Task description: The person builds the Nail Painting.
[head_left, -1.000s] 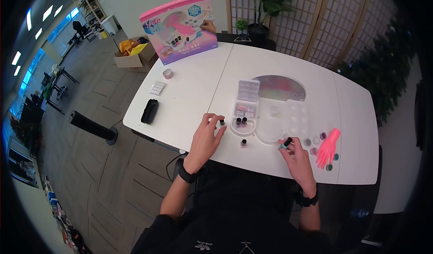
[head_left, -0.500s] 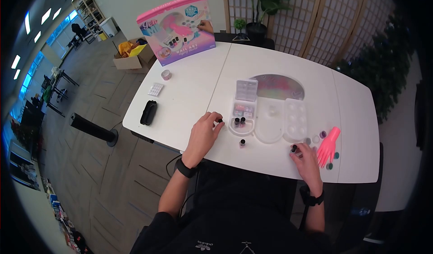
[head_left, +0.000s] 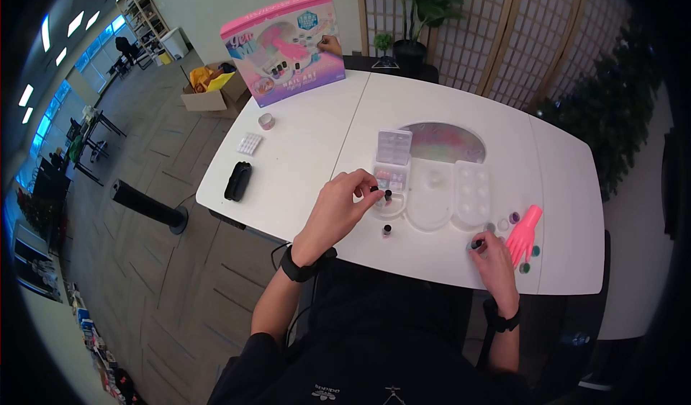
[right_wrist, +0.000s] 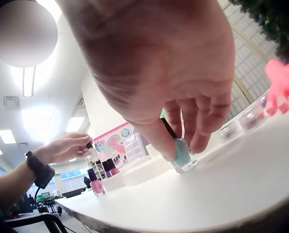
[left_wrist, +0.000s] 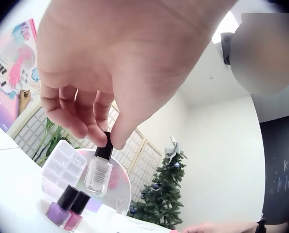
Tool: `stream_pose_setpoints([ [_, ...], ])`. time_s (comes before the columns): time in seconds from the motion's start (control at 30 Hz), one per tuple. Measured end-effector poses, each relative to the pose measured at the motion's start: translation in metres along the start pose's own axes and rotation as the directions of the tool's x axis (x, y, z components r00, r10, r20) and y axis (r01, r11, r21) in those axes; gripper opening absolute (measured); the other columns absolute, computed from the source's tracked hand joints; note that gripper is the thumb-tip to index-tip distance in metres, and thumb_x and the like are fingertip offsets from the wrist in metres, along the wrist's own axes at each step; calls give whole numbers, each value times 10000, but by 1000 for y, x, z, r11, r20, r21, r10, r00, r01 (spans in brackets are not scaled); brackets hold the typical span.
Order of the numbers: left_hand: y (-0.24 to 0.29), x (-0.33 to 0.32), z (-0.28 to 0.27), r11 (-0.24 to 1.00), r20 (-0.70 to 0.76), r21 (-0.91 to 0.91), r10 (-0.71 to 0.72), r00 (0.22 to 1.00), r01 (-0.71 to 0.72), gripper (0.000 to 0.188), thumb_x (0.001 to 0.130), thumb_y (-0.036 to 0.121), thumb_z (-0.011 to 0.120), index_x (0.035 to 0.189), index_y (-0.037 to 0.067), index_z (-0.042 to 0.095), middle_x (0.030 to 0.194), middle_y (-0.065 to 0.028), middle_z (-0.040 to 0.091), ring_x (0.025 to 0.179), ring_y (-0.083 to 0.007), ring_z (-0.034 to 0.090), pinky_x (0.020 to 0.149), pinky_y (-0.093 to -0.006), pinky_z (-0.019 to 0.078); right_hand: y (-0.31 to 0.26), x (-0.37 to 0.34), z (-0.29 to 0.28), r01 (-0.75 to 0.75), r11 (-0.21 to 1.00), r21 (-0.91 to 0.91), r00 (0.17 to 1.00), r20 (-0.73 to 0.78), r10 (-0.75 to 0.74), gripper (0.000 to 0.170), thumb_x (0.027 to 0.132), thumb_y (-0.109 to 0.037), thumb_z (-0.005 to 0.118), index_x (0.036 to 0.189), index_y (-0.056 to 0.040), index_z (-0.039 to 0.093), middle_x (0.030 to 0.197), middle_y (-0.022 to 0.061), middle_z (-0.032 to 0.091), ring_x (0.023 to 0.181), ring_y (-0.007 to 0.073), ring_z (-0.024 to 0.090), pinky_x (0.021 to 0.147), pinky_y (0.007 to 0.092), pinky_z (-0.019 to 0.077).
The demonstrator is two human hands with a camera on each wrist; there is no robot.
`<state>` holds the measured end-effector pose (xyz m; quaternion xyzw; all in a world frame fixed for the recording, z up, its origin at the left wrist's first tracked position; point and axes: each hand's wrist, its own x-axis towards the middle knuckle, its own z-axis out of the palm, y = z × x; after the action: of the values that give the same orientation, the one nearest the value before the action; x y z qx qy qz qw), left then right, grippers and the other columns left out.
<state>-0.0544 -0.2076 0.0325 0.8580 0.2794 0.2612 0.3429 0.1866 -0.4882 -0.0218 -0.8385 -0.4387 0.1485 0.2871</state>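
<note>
My left hand [head_left: 340,202] pinches the black cap of a clear nail polish bottle [left_wrist: 99,175] between thumb and fingertips. The bottle hangs nearly upright over the front compartment of the white organizer [head_left: 400,211]. Below it stand a purple nail polish bottle [left_wrist: 59,211] and a pink one [left_wrist: 75,219], both black-capped. My right hand [head_left: 497,264] holds a teal nail polish bottle [right_wrist: 183,154], its base right at the tabletop, left of the pink plastic hand [head_left: 526,234]. Another pink nail polish bottle [head_left: 386,231] stands on the table in front of the organizer.
Behind the organizer is an oval mirror [head_left: 450,143]; a white tray with round wells [head_left: 472,189] adjoins it. Small glitter pots [head_left: 514,218] surround the pink hand. Farther left are a black case [head_left: 237,182], a white pad [head_left: 250,144], a small jar [head_left: 266,121] and the kit box [head_left: 288,48].
My left hand has moved right with the clear bottle, from beside the organizer to over its front compartment. My right hand has carried the teal bottle rightward and down, toward the pots.
</note>
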Motion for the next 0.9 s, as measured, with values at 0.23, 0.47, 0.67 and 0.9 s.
stream_pose_setpoints([
  [0.23, 7, 11, 3, 981, 164, -72, 188, 968, -179, 196, 1022, 163, 799, 1181, 52, 770, 1046, -82, 742, 998, -250, 683, 870, -388, 548, 6, 0, 2, 44, 999, 15, 999, -4, -44, 338, 938, -38, 790, 1238, 9, 643, 1106, 178, 720, 933, 335, 676, 872, 450, 554],
  [0.47, -4, 26, 12, 968, 272, -32, 247, 930, -247, 194, 1027, 154, 778, 1201, 68, 780, 1163, -83, 742, 1123, -300, 651, 999, -427, 543, 4, -4, -1, 16, 1000, -13, 1000, -4, -16, 585, 900, -73, 850, 1428, -13, 607, 1124, 116, 679, 936, 275, 616, 880, 418, 541],
  [0.67, -9, 32, 19, 950, 295, 40, 284, 912, -309, 209, 1006, 88, 760, 1213, 79, 789, 1206, -83, 738, 1185, -336, 611, 1064, -443, 504, -23, -13, -20, 99, 990, -98, 980, -161, -114, 656, 909, -130, 885, 1486, -30, 590, 1130, 135, 653, 971, 317, 627, 895, 451, 545],
  [0.9, -14, 37, 28, 929, 336, 118, 294, 895, -349, 263, 953, 19, 763, 1207, 84, 793, 1187, -79, 735, 1218, -336, 613, 1087, -459, 485, -66, -6, -8, 187, 980, 72, 982, -47, -184, 493, 963, -151, 841, 1406, -53, 650, 1041, 100, 663, 923, 294, 670, 790, 425, 550],
])
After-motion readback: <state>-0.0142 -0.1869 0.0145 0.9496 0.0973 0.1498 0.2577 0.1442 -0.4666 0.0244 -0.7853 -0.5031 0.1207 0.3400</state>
